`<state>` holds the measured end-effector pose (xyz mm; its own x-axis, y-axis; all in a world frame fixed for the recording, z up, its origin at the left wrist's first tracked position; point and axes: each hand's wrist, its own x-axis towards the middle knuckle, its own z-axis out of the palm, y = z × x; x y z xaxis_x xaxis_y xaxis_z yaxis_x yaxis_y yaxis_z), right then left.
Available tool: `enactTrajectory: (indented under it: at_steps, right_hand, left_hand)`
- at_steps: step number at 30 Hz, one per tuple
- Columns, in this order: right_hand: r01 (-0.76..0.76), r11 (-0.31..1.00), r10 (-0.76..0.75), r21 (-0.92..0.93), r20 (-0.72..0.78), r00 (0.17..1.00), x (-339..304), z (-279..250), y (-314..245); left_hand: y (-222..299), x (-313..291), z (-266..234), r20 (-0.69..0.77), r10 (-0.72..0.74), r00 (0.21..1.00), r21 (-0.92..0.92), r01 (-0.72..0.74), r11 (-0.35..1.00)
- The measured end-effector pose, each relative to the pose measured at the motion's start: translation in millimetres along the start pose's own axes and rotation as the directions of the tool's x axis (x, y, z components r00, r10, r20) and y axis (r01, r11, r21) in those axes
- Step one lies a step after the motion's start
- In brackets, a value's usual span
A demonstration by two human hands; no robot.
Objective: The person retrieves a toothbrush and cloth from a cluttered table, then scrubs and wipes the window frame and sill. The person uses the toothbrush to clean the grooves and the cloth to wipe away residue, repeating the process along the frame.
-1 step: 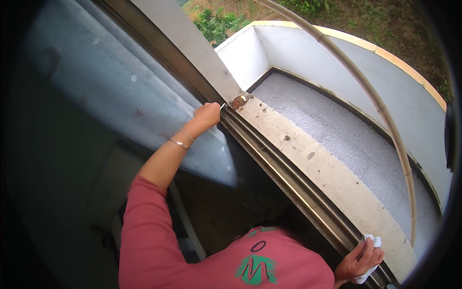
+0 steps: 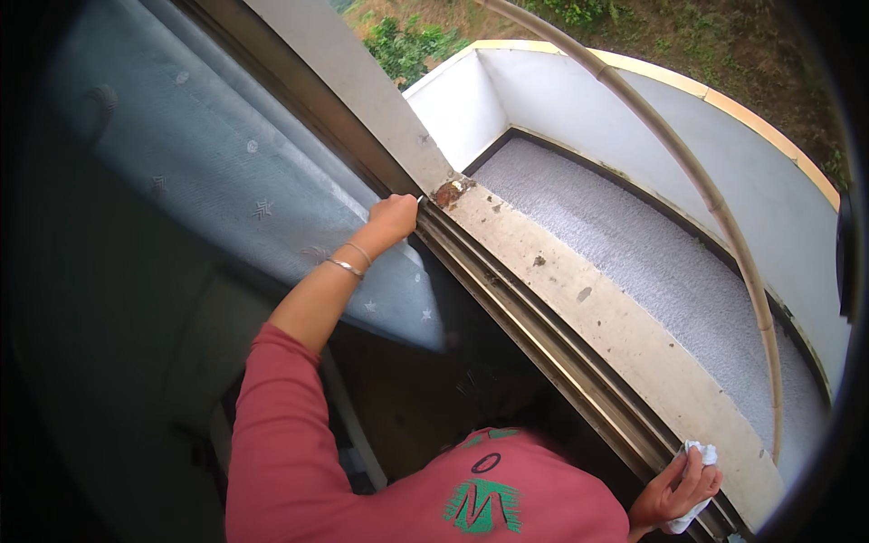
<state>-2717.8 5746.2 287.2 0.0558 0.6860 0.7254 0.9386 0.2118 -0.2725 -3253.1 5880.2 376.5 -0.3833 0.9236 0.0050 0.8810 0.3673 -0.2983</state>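
Observation:
My left hand [image 2: 393, 217] is closed at the far end of a metal window track [image 2: 543, 339], where the track meets the upright frame. A small white tip shows past its fingers; what it belongs to is hidden in the fist. At the lower right my right hand [image 2: 677, 489] grips a crumpled white cloth or tissue [image 2: 700, 452], resting over the near end of the track. A pale stone sill [image 2: 625, 312] with dark dirt specks runs along the track. Beside my left hand lies a reddish-brown patch of debris [image 2: 450, 192] on the sill.
A light blue patterned curtain [image 2: 226, 172] hangs left of my left arm. Outside, a curved bamboo pole [image 2: 674, 140] crosses in front of a white balcony wall [image 2: 588, 95]. Below the wall is a grey speckled ledge floor [image 2: 597, 217]. Green plants [image 2: 412, 45] grow beyond.
My left hand and forearm have shifted very slightly to the right, and the wrist bands with them. My right hand and the white cloth stay in place.

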Motion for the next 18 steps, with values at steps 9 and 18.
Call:
enactTrajectory:
  at_steps: [9, 18]
  right_hand:
    - [-0.014, 0.999, 0.012, 0.050, 0.051, 0.999, 4.5, -3.8, -3.2]
    - [0.000, 0.998, -0.003, 0.068, 0.040, 0.999, 9.0, -6.1, -4.9]
  left_hand:
    - [24.2, 15.7, -10.0, 0.322, 0.048, 0.946, -0.115, -0.012, 0.993]
    - [33.5, 10.0, 2.9, 0.112, 0.048, 0.993, 0.024, -0.051, 0.998]
